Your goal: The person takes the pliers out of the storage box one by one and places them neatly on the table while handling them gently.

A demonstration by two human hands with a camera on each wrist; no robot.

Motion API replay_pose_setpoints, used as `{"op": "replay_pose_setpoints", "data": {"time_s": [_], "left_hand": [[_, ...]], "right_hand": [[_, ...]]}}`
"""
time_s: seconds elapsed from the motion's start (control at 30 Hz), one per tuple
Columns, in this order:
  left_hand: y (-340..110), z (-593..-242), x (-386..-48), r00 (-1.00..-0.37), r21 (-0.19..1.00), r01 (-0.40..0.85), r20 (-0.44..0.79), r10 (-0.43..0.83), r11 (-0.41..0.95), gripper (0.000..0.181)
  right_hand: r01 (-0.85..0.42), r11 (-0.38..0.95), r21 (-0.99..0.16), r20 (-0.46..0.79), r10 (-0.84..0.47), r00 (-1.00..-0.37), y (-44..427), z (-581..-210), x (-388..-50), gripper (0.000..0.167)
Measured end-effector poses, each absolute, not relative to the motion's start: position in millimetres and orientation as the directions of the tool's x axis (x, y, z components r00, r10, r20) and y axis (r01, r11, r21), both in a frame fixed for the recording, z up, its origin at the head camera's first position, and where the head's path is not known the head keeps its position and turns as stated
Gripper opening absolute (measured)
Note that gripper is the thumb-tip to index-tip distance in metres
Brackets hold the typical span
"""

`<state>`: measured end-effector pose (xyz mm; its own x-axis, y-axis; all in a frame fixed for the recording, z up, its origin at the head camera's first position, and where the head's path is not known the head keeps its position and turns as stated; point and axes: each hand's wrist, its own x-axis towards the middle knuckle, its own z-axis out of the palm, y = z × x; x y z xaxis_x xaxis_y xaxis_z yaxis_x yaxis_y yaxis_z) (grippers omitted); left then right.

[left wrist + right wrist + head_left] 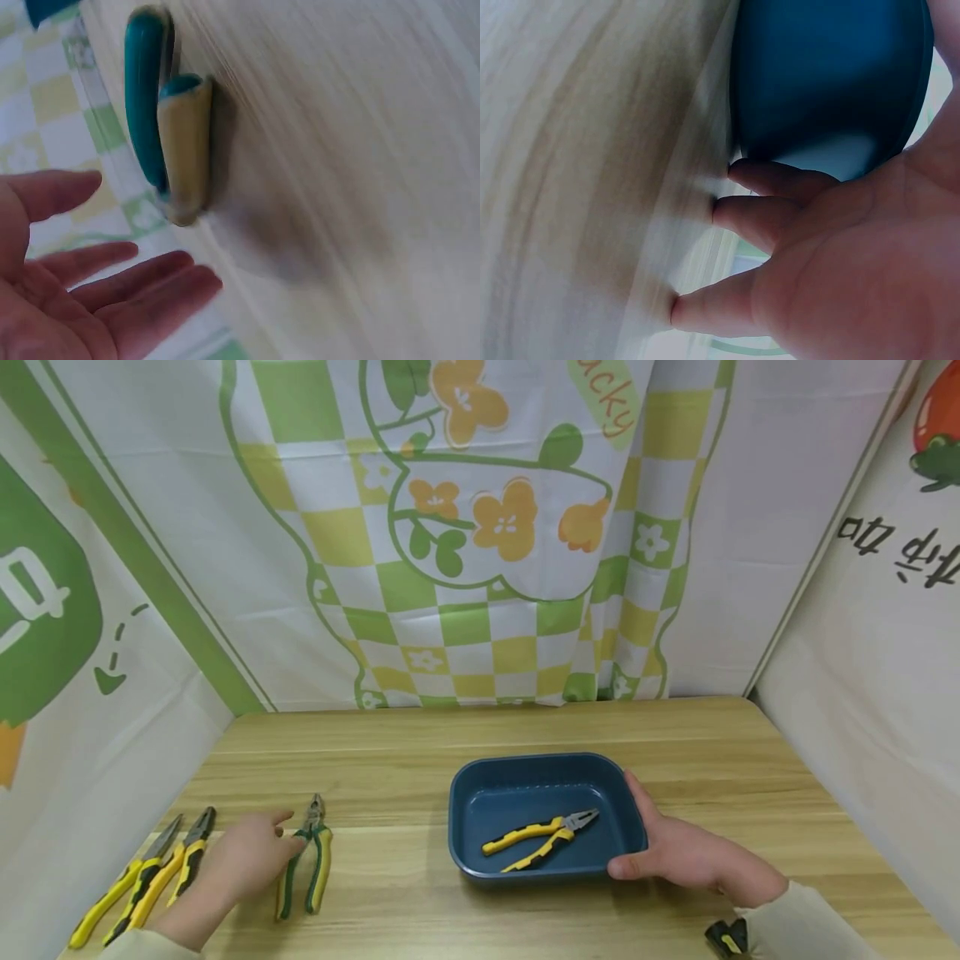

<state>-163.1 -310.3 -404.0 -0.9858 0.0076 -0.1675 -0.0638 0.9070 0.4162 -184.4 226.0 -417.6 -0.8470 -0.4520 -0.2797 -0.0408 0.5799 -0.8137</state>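
Observation:
My left hand (247,857) is beside green-and-yellow pliers (321,860) lying on the table, their handles slightly spread. In the left wrist view its fingers (161,289) and thumb are spread apart with nothing between them, below the pliers' handles (184,146). At the right, my right hand (678,850) rests against the end of a dark blue box (459,827), thumb at the near corner. Its other fingers (724,304) stretch down to the tabletop beside the box wall (832,67). Yellow-and-black pliers (551,839) lie inside the box.
Left of my left hand lie long-nose pliers (142,877) and other yellow-and-black pliers (187,852), partly behind the hand. A small black-and-yellow object (726,937) shows beside the right sleeve. Printed curtains (510,635) border the wooden table (390,743).

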Motion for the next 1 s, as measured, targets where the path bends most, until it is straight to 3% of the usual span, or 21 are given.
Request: {"op": "replay_pose_setpoints", "data": {"time_s": [0.13, 0.3, 0.4, 0.57, 0.73, 1.0], "left_hand": [[-288.9, -407.6, -153.9, -0.982, 0.268, 0.111, -0.115, 0.146, 0.957, 0.059], [-274.3, -412.3, -142.5, -0.955, 0.109, 0.241, -0.151, 0.256, 0.964, 0.057], [-271.5, -413.9, -138.3, -0.956, 0.119, 0.228, -0.162, 0.246, 0.966, 0.058], [-274.3, -415.5, -134.3, -0.971, 0.177, 0.158, -0.151, 0.185, 0.971, 0.043], [-285.1, -420.3, -131.9, -0.978, 0.244, 0.075, -0.171, 0.119, 0.967, 0.049], [-309.0, -423.4, -131.7, -0.980, 0.197, 0.053, -0.179, 0.089, 0.979, 0.044]], "right_hand": [[-0.031, 0.572, -0.820, -0.282, -0.450, -0.848, 226.1, -418.2, -184.0, 0.128], [-0.028, 0.579, -0.815, -0.286, -0.444, -0.849, 225.7, -417.8, -183.3, 0.128], [-0.030, 0.583, -0.812, -0.287, -0.443, -0.849, 225.4, -417.5, -183.4, 0.128], [-0.050, 0.589, -0.807, -0.276, -0.450, -0.850, 225.2, -417.9, -184.3, 0.128], [-0.043, 0.583, -0.812, -0.279, -0.451, -0.848, 225.2, -418.5, -184.8, 0.128], [-0.040, 0.587, -0.809, -0.281, -0.446, -0.850, 227.3, -421.7, -186.2, 0.128]]}}
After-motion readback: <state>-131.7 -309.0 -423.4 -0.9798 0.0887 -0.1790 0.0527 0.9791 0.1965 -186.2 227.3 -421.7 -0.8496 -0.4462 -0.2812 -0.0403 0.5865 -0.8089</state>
